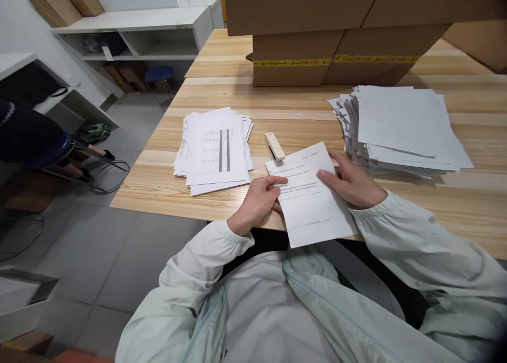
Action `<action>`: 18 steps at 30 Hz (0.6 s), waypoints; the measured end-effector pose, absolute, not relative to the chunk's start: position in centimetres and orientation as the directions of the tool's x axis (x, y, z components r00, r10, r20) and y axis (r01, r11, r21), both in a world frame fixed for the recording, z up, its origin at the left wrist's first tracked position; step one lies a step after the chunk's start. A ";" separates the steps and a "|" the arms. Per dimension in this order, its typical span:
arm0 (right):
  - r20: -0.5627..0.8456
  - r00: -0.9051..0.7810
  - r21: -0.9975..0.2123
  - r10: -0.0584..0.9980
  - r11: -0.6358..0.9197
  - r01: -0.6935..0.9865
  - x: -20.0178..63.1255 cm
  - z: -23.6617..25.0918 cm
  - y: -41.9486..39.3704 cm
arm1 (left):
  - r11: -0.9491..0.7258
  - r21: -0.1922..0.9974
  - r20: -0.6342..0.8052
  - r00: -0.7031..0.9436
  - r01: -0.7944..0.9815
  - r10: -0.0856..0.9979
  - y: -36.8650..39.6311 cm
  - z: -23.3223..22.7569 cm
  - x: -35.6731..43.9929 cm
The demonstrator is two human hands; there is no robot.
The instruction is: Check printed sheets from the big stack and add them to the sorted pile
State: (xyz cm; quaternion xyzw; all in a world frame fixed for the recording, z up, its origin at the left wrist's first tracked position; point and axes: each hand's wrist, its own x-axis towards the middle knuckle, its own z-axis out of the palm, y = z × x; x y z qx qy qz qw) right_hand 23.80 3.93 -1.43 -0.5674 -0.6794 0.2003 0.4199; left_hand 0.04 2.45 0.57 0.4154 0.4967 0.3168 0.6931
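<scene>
Hands at the near table edge, both on one printed sheet (311,197). Left hand (259,199) pinches the sheet's left margin, forefinger stretched along the top face. Right hand (350,183) lies on the right margin, fingers spread over the paper, thumb hidden. The sheet sits between the hands, tilted, its lower corner overhanging the wooden table (158,189). A stapler (274,145) rests just above it; paper stacks lie left (216,149) and right (400,131), cardboard boxes (332,41) behind.

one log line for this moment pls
left hand: holds sheet | right hand: holds sheet | stapler: on table, untouched
</scene>
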 end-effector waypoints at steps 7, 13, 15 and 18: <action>0.421 -0.362 0.017 0.832 0.392 0.920 24.0 8.5 4.0 | 0.511 0.858 -0.468 0.330 -0.052 0.820 3.0 0.9 -0.3; 0.428 -0.447 -0.265 0.785 0.582 0.769 14.6 5.6 12.7 | 0.488 0.873 -0.459 0.310 -0.017 0.832 3.1 1.0 -0.2; 0.413 -0.427 -0.275 0.804 0.558 0.783 12.3 2.8 14.9 | 0.494 0.869 -0.469 0.299 -0.011 0.831 3.1 1.0 -0.2; 0.347 -0.412 -0.267 0.842 0.510 0.818 10.6 -0.3 15.8 | 0.493 0.870 -0.465 0.294 -0.024 0.835 3.1 0.8 -0.2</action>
